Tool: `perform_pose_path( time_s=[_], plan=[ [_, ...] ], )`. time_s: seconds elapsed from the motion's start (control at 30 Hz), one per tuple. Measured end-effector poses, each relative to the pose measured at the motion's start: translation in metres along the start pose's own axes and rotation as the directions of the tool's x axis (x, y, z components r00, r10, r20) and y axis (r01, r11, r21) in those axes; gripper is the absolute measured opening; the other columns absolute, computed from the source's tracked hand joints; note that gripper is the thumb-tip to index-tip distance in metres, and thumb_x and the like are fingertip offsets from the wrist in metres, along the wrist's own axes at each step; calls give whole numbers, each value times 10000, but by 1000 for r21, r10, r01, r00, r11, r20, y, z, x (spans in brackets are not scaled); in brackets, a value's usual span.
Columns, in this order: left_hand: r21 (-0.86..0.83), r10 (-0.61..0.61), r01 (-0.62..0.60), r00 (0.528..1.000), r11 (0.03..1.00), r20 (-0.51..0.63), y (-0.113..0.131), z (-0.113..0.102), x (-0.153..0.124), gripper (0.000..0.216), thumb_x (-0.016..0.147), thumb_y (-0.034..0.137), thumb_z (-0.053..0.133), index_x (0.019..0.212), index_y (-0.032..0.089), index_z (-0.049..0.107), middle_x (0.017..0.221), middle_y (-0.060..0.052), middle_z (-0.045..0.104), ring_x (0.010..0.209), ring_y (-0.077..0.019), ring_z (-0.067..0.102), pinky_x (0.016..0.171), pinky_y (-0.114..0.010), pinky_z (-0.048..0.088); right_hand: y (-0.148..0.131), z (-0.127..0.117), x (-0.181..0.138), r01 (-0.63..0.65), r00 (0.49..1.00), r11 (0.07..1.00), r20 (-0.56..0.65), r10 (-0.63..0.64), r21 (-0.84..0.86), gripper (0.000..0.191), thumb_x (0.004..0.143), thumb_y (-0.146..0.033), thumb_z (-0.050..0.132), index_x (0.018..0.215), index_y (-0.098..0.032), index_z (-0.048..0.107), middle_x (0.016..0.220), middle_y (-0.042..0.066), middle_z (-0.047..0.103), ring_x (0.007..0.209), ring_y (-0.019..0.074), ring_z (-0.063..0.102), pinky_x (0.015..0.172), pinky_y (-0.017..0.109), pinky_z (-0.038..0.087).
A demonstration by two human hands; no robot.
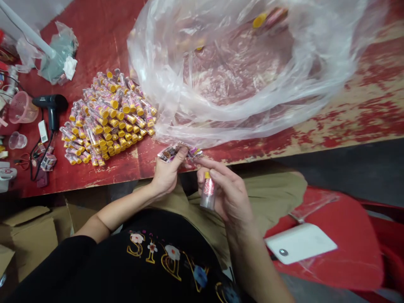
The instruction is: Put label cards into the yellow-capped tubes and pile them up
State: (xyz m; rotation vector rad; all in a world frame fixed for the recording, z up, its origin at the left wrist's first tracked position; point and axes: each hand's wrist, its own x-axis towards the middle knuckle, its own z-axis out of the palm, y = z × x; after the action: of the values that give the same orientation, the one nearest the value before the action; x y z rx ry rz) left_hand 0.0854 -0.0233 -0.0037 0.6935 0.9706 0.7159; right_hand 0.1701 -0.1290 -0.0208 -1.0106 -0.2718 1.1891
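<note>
Tube [208,194] in the right hand [232,189], wrappers [166,154] in the left hand [166,174]: both are at the near edge of the worktop [75,179], in front of the person's lap. The left thumb and fingers are pinched narrow on the printed wrappers. The right thumb and curled fingers close round the tube, its yellow cap towards the worktop and its clear body towards the person; the right index reaches out to the wrappers' end, though whether it touches cannot be told.

A light, flat pinch would suit the wrappers best, as such thin film probably creases and sticks together. The tube is better held low in the palm, leaving the right index and thumb free to part one layer at a time. Both hands should work over the worktop, since anything slipping here may fall to the lap.

To the left is a pile [109,122] of capped tubes; beyond it lie a dryer [52,105], a basket [23,107] and a cup [18,140]. A large clear bag [217,115] spreads just past the hands, its loose edge the likeliest thing to snag fingers. A phone [301,244] rests on a red stool [353,240] to the right, out of the way.
</note>
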Motion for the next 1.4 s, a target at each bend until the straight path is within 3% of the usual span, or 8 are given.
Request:
perform_pose_path(
  time_s=[0.23, 0.4, 0.57, 0.87, 0.97, 1.07, 1.23, 1.4],
  plan=[
    [97, 40, -57, 986, 994, 164, -9, -10, -2, 464, 689, 573, 906, 794, 150, 747, 815, -20, 718, 697, -92, 585, 568, -189, 479, 3, -3, 1, -66, 996, 988, 76, 56, 141, 281, 919, -473, 637, 1035, -225, 696, 715, -29, 489, 521, 85, 371, 367, 164, 319],
    [-48, -89, 90, 996, 995, 30, -2, -6, -4, 455, 626, 482, 969, 844, 178, 710, 759, 45, 671, 607, -68, 553, 512, -186, 455, 13, -15, 0, 118, 991, 992, -70, -115, 53, 284, 941, -529, 666, 1013, -256, 701, 812, -1, 579, 606, 87, 504, 480, 170, 448],
    [-70, -239, 235, 970, 969, -52, 7, -1, -7, 325, 740, 343, 921, 947, 191, 722, 846, 27, 725, 657, -86, 624, 532, -181, 446, 13, -17, 0, 459, 821, 874, -299, -487, -161, 235, 948, -463, 711, 1088, -274, 727, 949, 18, 677, 651, 99, 615, 545, 216, 540],
    [-43, -216, 221, 972, 974, 89, 3, -2, -13, 480, 636, 474, 965, 916, 180, 709, 771, 29, 704, 617, -90, 643, 516, -190, 508, 7, 0, 1, 600, 624, 723, -365, -691, -342, 188, 896, -274, 798, 1083, -275, 786, 984, 11, 740, 649, 105, 678, 557, 246, 604],
    [-17, -185, 188, 975, 982, 125, 2, -3, -14, 540, 598, 488, 978, 953, 180, 713, 847, 5, 744, 697, -115, 692, 537, -194, 526, 10, -2, -9, 559, 567, 618, -289, -771, -553, 211, 882, -267, 807, 1093, -267, 799, 1053, 50, 752, 883, 189, 737, 739, 348, 661],
    [15, -170, 170, 978, 985, 120, 3, -4, -13, 567, 588, 468, 983, 989, 171, 712, 935, -33, 778, 770, -139, 718, 560, -201, 529, 12, -8, -20, 516, 595, 510, -140, -791, -689, 247, 964, -274, 696, 1192, -261, 789, 1149, 90, 768, 1078, 265, 736, 914, 483, 647],
    [95, -160, 143, 967, 985, 197, 12, -4, -11, 703, 611, 549, 955, 1163, 183, 720, 1076, -101, 801, 895, -185, 753, 577, -198, 507, 8, -15, -30, 567, 612, 377, 68, -788, -732, 423, 886, -112, 744, 1250, -324, 773, 1167, 52, 795, 1013, 239, 770, 835, 408, 663],
    [140, -194, 157, 931, 978, 309, 16, -5, -16, 746, 654, 555, 936, 1266, 195, 707, 1060, -117, 802, 937, -224, 767, 560, -200, 465, 9, -13, -29, 574, 596, 323, 114, -795, -753, 520, 862, -75, 760, 1288, -373, 753, 1098, 35, 781, 923, 197, 754, 772, 337, 645]
  ],
)
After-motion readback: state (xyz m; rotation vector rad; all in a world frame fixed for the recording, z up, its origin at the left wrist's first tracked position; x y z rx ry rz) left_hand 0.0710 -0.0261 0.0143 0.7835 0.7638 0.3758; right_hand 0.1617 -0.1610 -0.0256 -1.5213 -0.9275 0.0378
